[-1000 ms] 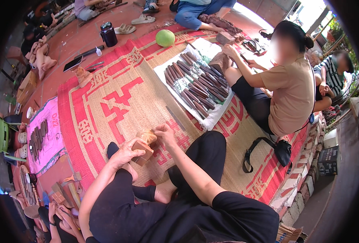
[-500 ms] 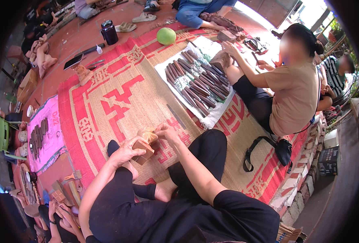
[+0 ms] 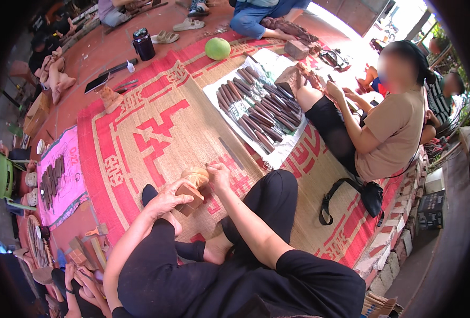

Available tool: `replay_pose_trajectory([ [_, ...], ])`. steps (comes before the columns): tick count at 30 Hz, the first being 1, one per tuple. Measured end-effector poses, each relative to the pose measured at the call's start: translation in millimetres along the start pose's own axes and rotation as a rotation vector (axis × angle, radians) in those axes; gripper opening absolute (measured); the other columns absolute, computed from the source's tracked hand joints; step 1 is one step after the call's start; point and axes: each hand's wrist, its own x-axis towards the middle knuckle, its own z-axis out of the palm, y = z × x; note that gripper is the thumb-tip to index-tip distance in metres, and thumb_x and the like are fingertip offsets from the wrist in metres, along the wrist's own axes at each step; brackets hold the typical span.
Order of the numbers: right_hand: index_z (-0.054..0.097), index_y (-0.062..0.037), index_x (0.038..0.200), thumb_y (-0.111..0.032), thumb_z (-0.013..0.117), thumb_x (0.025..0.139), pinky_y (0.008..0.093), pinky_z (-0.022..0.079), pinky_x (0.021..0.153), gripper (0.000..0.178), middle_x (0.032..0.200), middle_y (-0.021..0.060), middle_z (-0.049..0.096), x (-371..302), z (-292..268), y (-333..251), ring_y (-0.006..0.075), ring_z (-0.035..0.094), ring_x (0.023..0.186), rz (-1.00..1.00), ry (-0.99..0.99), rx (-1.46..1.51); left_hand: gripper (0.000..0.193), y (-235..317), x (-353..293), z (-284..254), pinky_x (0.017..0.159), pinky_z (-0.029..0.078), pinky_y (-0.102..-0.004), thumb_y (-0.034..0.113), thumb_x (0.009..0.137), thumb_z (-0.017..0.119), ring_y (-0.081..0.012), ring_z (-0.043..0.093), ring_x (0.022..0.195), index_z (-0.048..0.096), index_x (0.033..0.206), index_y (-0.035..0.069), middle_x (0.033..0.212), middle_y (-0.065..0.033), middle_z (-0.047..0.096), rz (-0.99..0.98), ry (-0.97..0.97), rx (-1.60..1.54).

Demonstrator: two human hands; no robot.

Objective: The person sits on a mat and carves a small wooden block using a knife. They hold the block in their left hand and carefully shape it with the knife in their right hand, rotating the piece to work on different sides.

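Observation:
My left hand [image 3: 167,201] grips a light-brown wood carving [image 3: 196,177] by its square block base. The carving's upper part is rounded and paler, and it leans away from me above my crossed legs. Just right of that rounded top is my right hand [image 3: 218,176], its fingers curled closed. Whatever those fingers hold, if anything, is too small or hidden to make out. Beyond my hands lies a white cloth [image 3: 229,117] bearing rows of dark-handled carving tools [image 3: 264,114].
I sit on a red and straw-coloured mat [image 3: 187,132]. A co-worker [image 3: 386,116] sits at the right, near a black bag [image 3: 371,199]. Farther off are a green round fruit [image 3: 217,48], a dark flask [image 3: 143,44] and another wood carving [image 3: 109,99]. A pink cloth [image 3: 68,175] with tools lies left.
My right hand has drawn slightly right, off the carving's top, and its fingers have closed up. The carving stays in my left hand. The co-worker at the right has leaned back.

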Motion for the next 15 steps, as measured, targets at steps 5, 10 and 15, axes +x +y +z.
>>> replay_pose_trajectory([
  [5,0.055,-0.0058,0.082,-0.001,0.063,0.081,0.0274,0.049,0.058,0.01,0.088,0.0106,0.066,-10,-2,-19,0.015,0.062,0.07,0.097,-0.153,0.139,0.034,-11,-5,-7,0.087,0.043,-0.0315,0.018,0.079,0.072,-0.0151,0.055,0.1,0.06,0.11,0.012,0.105,-0.0048,0.061,-0.001,0.061,-0.056],
  [10,0.055,-0.0052,0.082,-0.001,0.065,0.079,0.0272,0.049,0.064,0.012,0.084,0.0065,0.064,-7,-7,-8,0.014,0.061,0.071,-0.002,-0.284,-0.019,0.034,-8,-1,-2,0.087,0.044,-0.0296,0.016,0.078,0.072,-0.014,0.056,0.099,0.06,0.109,0.012,0.101,-0.0037,0.062,0.006,0.024,-0.061],
  [15,0.054,-0.0047,0.085,-0.003,0.066,0.079,0.0281,0.05,0.064,0.013,0.079,0.0061,0.061,3,-1,-9,0.0153,0.06,0.066,0.028,0.023,0.063,0.033,-3,-4,-1,0.087,0.043,-0.0293,0.014,0.078,0.072,-0.0135,0.055,0.098,0.06,0.109,0.012,0.1,-0.003,0.062,0.003,-0.037,0.029],
])
